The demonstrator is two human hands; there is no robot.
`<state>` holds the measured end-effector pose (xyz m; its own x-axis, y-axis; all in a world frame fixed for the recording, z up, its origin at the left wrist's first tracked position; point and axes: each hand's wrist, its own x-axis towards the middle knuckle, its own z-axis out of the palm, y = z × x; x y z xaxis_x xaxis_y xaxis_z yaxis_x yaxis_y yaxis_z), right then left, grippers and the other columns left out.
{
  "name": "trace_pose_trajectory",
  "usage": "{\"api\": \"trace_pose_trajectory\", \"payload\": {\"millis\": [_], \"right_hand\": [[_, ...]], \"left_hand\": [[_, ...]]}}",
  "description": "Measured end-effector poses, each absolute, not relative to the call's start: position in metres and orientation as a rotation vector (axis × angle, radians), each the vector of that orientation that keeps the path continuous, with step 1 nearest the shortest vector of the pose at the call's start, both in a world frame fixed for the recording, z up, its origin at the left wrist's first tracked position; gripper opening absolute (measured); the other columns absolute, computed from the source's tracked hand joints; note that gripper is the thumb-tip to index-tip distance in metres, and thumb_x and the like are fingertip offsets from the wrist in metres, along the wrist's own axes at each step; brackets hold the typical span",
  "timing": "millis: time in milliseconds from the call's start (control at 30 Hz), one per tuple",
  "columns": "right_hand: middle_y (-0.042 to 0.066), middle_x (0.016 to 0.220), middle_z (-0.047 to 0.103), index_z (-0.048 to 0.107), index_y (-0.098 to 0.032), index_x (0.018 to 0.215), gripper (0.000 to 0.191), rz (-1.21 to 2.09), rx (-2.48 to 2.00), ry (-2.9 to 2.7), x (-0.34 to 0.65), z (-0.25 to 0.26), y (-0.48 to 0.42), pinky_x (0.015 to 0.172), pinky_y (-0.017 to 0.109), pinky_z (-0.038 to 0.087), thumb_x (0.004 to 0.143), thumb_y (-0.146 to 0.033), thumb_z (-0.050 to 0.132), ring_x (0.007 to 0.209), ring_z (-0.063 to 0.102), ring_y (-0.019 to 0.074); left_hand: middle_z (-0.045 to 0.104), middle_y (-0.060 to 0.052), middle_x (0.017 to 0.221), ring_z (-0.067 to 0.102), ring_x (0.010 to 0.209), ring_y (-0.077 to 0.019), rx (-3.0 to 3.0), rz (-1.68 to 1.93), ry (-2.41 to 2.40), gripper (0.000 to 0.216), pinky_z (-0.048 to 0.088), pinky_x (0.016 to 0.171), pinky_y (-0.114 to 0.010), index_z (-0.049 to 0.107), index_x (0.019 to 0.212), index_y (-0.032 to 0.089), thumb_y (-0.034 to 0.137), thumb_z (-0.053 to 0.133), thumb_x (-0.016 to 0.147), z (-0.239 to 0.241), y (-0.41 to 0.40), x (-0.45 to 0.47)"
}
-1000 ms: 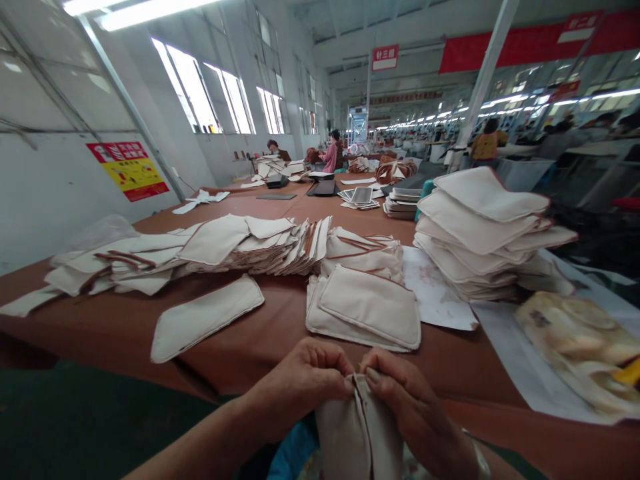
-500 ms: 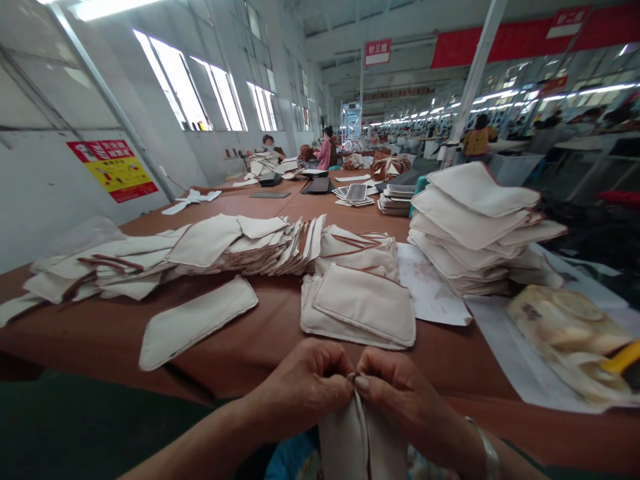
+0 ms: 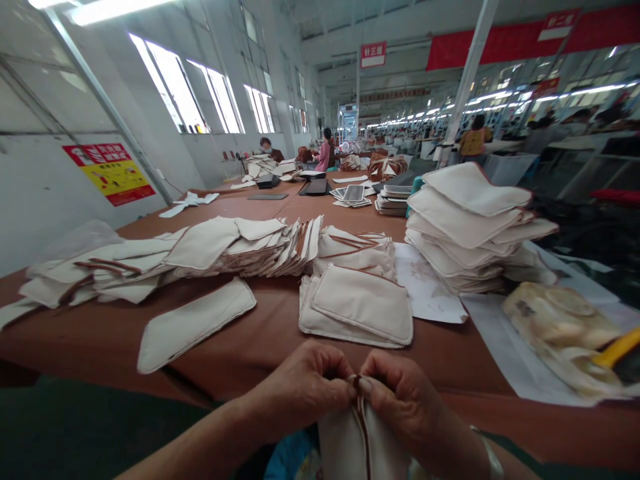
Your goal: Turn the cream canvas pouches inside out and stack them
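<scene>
My left hand (image 3: pixel 305 390) and my right hand (image 3: pixel 400 400) meet at the near edge of the table, both pinched on the top of a cream cloth pouch with brown trim (image 3: pixel 357 440) that hangs down towards my lap. The fingertips of the two hands touch at the pouch's upper edge. Just beyond them a small pile of finished cream pouches (image 3: pixel 357 307) lies flat on the brown table (image 3: pixel 250 347).
A long fanned row of cream pieces (image 3: pixel 200 253) runs across the left. One single piece (image 3: pixel 195 323) lies apart. A tall stack of pouches (image 3: pixel 470 227) stands at the right beside white paper (image 3: pixel 430 287) and a plastic bag (image 3: pixel 565 327). People work at the far end.
The hands stay pinched on the pouch top and have shifted slightly. The view has drifted a little to the right.
</scene>
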<state>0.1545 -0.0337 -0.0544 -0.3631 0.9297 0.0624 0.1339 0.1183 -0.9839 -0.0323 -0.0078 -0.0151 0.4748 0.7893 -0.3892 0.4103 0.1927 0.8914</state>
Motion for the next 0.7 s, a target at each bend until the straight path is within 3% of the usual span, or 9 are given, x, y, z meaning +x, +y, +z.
{"api": "trace_pose_trajectory", "payload": {"millis": [200, 400, 567, 700], "right_hand": [[0.0, 0.067, 0.063, 0.063, -0.018, 0.076, 0.005, 1.089, -1.129, -1.683, 0.15, -0.059, -0.04, 0.054, 0.022, 0.043, 0.08, -0.017, 0.059, 0.059, 0.056, 0.0142], [0.001, 0.071, 0.063, 0.062, -0.023, 0.089, 0.017, 0.805, -0.799, -1.803, 0.156, -0.058, -0.046, 0.056, 0.023, 0.043, 0.084, -0.009, 0.052, 0.059, 0.057, 0.014], [0.002, 0.072, 0.056, 0.06, -0.022, 0.098, 0.021, 0.619, -0.706, -1.971, 0.164, -0.063, -0.048, 0.058, 0.025, 0.039, 0.088, -0.007, 0.049, 0.063, 0.053, 0.0147], [0.003, 0.073, 0.054, 0.058, -0.016, 0.108, 0.022, 0.314, -0.57, -2.115, 0.167, -0.073, -0.048, 0.057, 0.026, 0.036, 0.089, -0.011, 0.048, 0.063, 0.048, 0.0153]], "left_hand": [[0.05, 0.002, 0.062, 0.035, 0.056, -0.0093, 1.563, 0.276, 1.24, 0.018, 0.023, 0.046, -0.021, 0.064, 0.072, 0.011, 0.029, 0.061, 0.072, -0.012, -0.015, -0.03], [0.053, 0.002, 0.064, 0.039, 0.057, -0.0089, 1.27, 0.372, 0.96, 0.01, 0.027, 0.051, -0.02, 0.064, 0.07, 0.012, 0.02, 0.062, 0.065, -0.013, -0.017, -0.03], [0.052, 0.001, 0.063, 0.04, 0.054, -0.0097, 0.996, 0.425, 0.921, 0.038, 0.028, 0.05, -0.022, 0.061, 0.071, 0.012, 0.05, 0.068, 0.073, -0.013, -0.022, -0.032], [0.048, 0.003, 0.062, 0.035, 0.053, -0.0076, 1.065, 0.306, 0.897, 0.047, 0.024, 0.048, -0.02, 0.057, 0.074, 0.012, 0.055, 0.076, 0.066, -0.018, -0.019, -0.036]]}}
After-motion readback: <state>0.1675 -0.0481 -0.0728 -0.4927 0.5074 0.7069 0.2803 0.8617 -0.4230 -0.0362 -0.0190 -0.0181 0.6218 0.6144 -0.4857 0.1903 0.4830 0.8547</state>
